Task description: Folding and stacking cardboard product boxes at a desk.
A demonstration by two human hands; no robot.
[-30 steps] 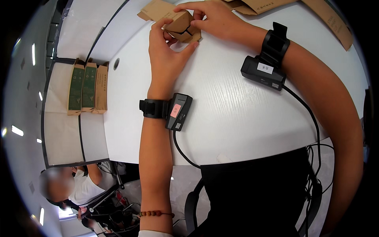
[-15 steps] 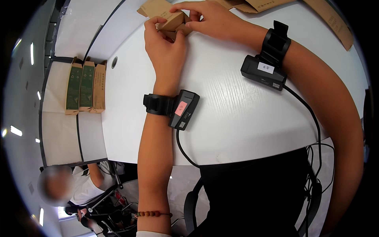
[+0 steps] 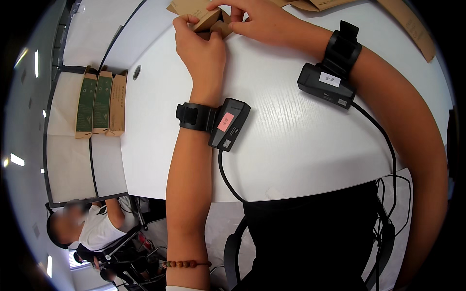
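Note:
A small brown cardboard box [image 3: 196,8] lies at the far side of the white table [image 3: 286,140], partly cut off by the top edge of the picture. My left hand [image 3: 201,51] grips its near left corner, fingers on the upper face and thumb at the end flaps. My right hand [image 3: 262,22] holds the right side, its index finger bent over the top edge and its thumb near the flaps [image 3: 224,26]. The flaps at the near end stand partly open, with a dark gap between them. Each wrist wears a black strapped device with a cable.
Three green-and-brown cartons [image 3: 102,102] stand by the partition at the left, near a round cable hole [image 3: 137,72]. More flattened brown cardboard [image 3: 407,29] lies at the far right. Cables [image 3: 388,145] run down from both wrists. A seated person [image 3: 99,228] is at the lower left.
The box and both hands sit slightly higher in the picture. My left thumb has shifted on the flaps, and the gap at the box's end looks wider.

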